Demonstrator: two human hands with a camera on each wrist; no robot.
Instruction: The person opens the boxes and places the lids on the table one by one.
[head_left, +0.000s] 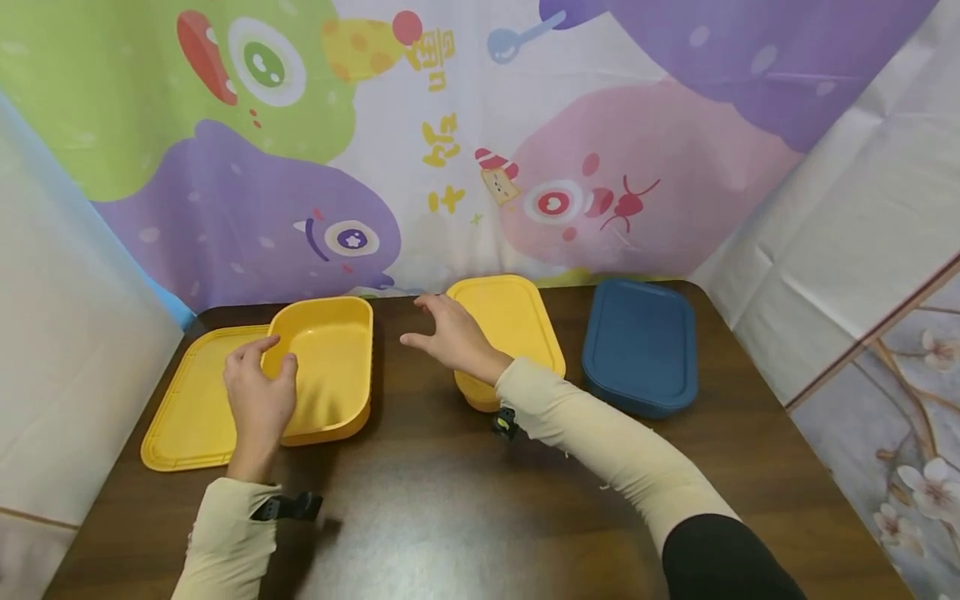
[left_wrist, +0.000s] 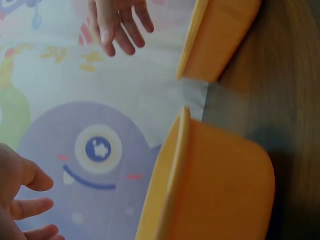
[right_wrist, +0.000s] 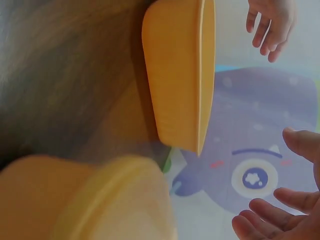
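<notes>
An uncovered yellow lunch box (head_left: 330, 362) stands at the left, and its inside looks bare. Beneath its left side lies a flat yellow lid (head_left: 191, 404). My left hand (head_left: 258, 396) hovers by the box's left rim, thumb and fingers spread apart and holding nothing. In the left wrist view, a gap separates that hand (left_wrist: 22, 200) from the box wall (left_wrist: 225, 180). My right hand (head_left: 453, 337) is raised beside a second yellow box (head_left: 510, 312) with its lid on. Its fingers are loosely bent around air, as the right wrist view also shows (right_wrist: 292, 207).
To the right sits a closed dark blue box (head_left: 641, 342). All the boxes rest along the back of a dark wooden table (head_left: 450, 500). Behind them hangs a cartoon-printed curtain (head_left: 465, 242), with pale cloth walls (head_left: 825, 200) at either side.
</notes>
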